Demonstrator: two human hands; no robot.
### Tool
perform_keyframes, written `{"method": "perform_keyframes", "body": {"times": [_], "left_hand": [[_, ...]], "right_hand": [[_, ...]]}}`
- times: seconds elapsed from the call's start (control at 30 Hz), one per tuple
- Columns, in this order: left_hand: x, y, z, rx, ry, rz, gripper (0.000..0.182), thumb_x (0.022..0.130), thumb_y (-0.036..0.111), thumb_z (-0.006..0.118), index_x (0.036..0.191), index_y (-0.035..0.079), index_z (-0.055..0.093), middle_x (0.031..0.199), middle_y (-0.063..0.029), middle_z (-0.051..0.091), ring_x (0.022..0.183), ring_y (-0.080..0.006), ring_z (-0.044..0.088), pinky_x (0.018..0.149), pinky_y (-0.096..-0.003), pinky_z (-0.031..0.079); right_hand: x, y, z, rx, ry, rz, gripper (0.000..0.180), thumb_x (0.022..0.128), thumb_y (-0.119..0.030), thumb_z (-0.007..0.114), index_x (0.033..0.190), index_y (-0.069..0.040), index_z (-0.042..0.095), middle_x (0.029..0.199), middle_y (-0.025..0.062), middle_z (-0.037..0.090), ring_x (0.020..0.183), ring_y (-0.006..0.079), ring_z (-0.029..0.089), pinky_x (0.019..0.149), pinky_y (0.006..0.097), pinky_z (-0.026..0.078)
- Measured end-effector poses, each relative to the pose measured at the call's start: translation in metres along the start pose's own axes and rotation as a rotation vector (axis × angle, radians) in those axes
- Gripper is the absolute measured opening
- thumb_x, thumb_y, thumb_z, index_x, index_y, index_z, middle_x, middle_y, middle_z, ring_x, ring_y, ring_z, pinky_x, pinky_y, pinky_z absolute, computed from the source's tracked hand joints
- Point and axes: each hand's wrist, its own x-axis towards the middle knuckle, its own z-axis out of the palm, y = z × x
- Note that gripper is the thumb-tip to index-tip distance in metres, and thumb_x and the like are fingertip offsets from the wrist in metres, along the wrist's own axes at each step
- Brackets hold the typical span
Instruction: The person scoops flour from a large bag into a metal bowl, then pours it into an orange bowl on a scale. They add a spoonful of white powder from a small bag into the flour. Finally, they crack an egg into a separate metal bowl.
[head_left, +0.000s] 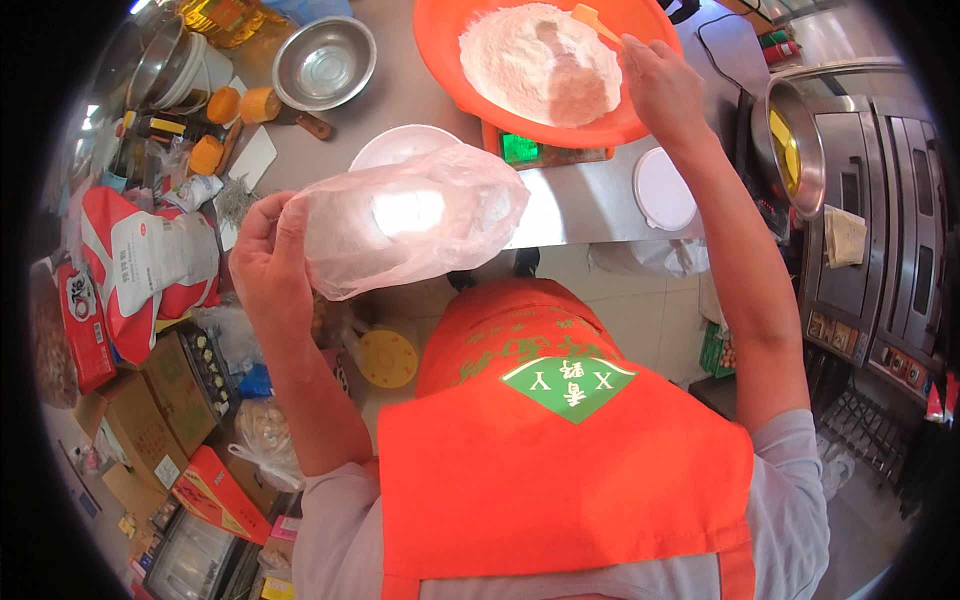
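Note:
My left hand (274, 259) grips the edge of a translucent pinkish plastic bag (420, 214), which hangs over the table's front edge and partly covers a white round container (405, 142). In my right hand (664, 94) is the handle of a small orange scoop (592, 19), held over a large orange plastic basin (442, 75). White flour-like powder (510, 67) fills much of the basin, with a browner patch at its right side. Under the basin sits a digital scale (555, 155) with a lit green display. The bag's contents are hard to make out.
A steel bowl (325, 64) stands at the back left, near orange-capped bottles and a wood-handled tool. A white round lid (664, 189) lies by the table's front edge at right. Beyond it are a steel bowl (814, 169) and ovens (844, 262). Red-and-white sacks (150, 255) crowd the left.

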Motion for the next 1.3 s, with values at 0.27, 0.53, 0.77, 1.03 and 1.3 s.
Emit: {"method": "perform_keyframes", "body": {"times": [0.27, 0.53, 0.77, 1.03, 1.3], "left_hand": [[0.001, -0.001, 0.002, -0.012, -0.033, 0.052, 0.018, 0.098, 0.02, 0.066, 0.101, 0.003, 0.068, 0.08, 0.006, 0.062, 0.062, 0.0016, 0.045, 0.051, -0.0157, 0.03], [0.001, 0.0, 0.003, -0.001, -0.019, 0.052, 0.017, 0.097, 0.02, 0.067, 0.099, 0.004, 0.068, 0.078, 0.007, 0.061, 0.058, 0.0026, 0.041, 0.047, -0.0162, 0.026], [0.0, -0.003, 0.0, 0.001, -0.048, 0.045, 0.017, 0.098, 0.019, 0.066, 0.101, 0.003, 0.068, 0.084, 0.0046, 0.064, 0.067, 0.0008, 0.049, 0.056, -0.0156, 0.035], [-0.01, -0.004, 0.007, -0.079, -0.094, 0.055, 0.023, 0.097, 0.019, 0.067, 0.109, 0.0, 0.064, 0.081, 0.003, 0.062, 0.064, 0.0, 0.048, 0.054, -0.0175, 0.035], [-0.024, -0.011, -0.011, -0.168, -0.119, 0.057, 0.032, 0.096, 0.016, 0.061, 0.123, 0.001, 0.058, 0.078, 0.0019, 0.055, 0.059, -0.0023, 0.045, 0.051, -0.0185, 0.033]], "right_hand": [[-0.002, 0.0, 0.003, 0.173, 0.065, 0.095, 0.022, 0.096, -0.026, 0.059, 0.109, -0.012, 0.071, 0.089, 0.0085, 0.069, 0.081, 0.0311, 0.067, 0.071, 0.0433, 0.054], [0.001, -0.003, -0.009, 0.208, -0.046, 0.207, 0.024, 0.097, -0.028, 0.056, 0.099, -0.01, 0.072, 0.089, 0.0129, 0.071, 0.084, 0.0345, 0.067, 0.074, 0.0446, 0.054], [0.001, -0.015, -0.022, 0.356, -0.084, 0.341, 0.029, 0.096, -0.029, 0.058, 0.098, -0.004, 0.072, 0.084, 0.0142, 0.071, 0.077, 0.0305, 0.067, 0.071, 0.0412, 0.053], [-0.04, -0.102, -0.187, 0.941, -0.559, 0.497, 0.027, 0.093, -0.022, 0.061, 0.094, 0.004, 0.068, 0.064, 0.0088, 0.059, 0.056, 0.0169, 0.054, 0.054, 0.0329, 0.042], [-0.042, -0.188, -0.1, 0.462, -0.791, -0.142, 0.031, 0.092, -0.02, 0.062, 0.117, -0.002, 0.063, 0.103, 0.0196, 0.065, 0.09, 0.0339, 0.066, 0.072, 0.0457, 0.055]]}}
